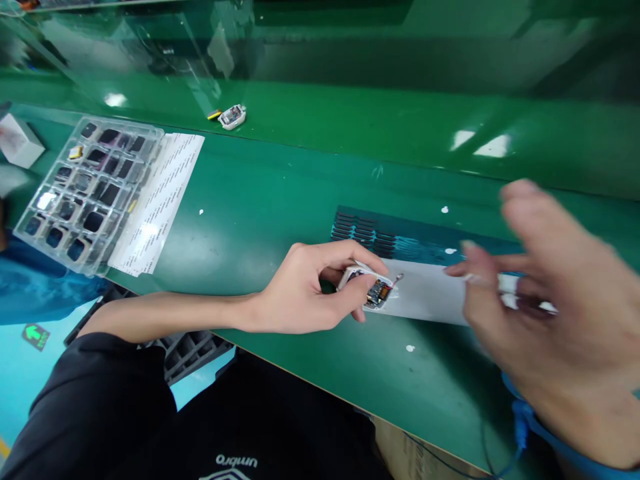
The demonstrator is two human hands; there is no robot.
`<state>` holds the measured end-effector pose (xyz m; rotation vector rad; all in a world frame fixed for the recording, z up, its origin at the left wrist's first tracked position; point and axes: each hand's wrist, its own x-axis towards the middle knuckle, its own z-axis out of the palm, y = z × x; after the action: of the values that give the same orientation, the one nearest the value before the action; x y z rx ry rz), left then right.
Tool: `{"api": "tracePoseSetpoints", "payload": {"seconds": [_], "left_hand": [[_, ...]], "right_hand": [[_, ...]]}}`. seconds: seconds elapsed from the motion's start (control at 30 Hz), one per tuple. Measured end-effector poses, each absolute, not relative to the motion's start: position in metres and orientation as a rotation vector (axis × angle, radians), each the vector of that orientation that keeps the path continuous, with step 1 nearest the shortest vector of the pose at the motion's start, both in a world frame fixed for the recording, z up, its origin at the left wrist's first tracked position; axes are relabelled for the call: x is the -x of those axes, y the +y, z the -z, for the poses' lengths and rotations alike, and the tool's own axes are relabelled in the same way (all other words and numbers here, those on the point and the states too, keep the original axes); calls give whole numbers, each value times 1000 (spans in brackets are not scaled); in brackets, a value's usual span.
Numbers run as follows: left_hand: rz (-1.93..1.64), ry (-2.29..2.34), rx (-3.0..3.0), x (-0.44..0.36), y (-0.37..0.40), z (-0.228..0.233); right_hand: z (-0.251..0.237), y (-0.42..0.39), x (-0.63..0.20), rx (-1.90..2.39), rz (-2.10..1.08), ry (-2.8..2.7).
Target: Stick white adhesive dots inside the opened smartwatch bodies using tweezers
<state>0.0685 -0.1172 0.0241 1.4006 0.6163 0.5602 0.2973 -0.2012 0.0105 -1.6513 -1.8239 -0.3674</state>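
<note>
Two hands busy: my left hand (305,290) pinches the open casing (367,285), my right hand (550,320) hovers loose and empty, so a slip could tear its thin wires.

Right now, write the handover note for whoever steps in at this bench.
Left hand: pinches a small white device, its open electronics face showing, held against the green bench.
Right hand: blurred, raised over the white sheet; whether it holds anything cannot be told.
Sheet lies beside a dark strip pad.
Clear tray of dark parts sits far left, with a label sheet next to it.
A second white device lies on the belt behind.
Done: one device in hand. Left: its open face is still uncovered.
</note>
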Motion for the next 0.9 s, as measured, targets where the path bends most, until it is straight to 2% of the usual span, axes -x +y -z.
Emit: {"api": "tracePoseSetpoints", "payload": {"seconds": [0.07,0.23,0.57,0.73,0.9], "left_hand": [[-562,619,-1365,-69,-117,-22],[-554,612,-1324,-69,-116,-22],[-592,646,-1418,-71,-120,-19],[-649,663,-1504,-72,-126,-18],[-738,695,-1632,-73,-129,-18]], "right_hand": [[-15,-204,-289,1480,439,-2018],[-22,-215,-280,1372,296,-2251],[-27,-221,-269,1417,205,-2265],[-21,-218,-261,1390,376,-2165],[-20,-217,-256,1439,359,-2156]]}}
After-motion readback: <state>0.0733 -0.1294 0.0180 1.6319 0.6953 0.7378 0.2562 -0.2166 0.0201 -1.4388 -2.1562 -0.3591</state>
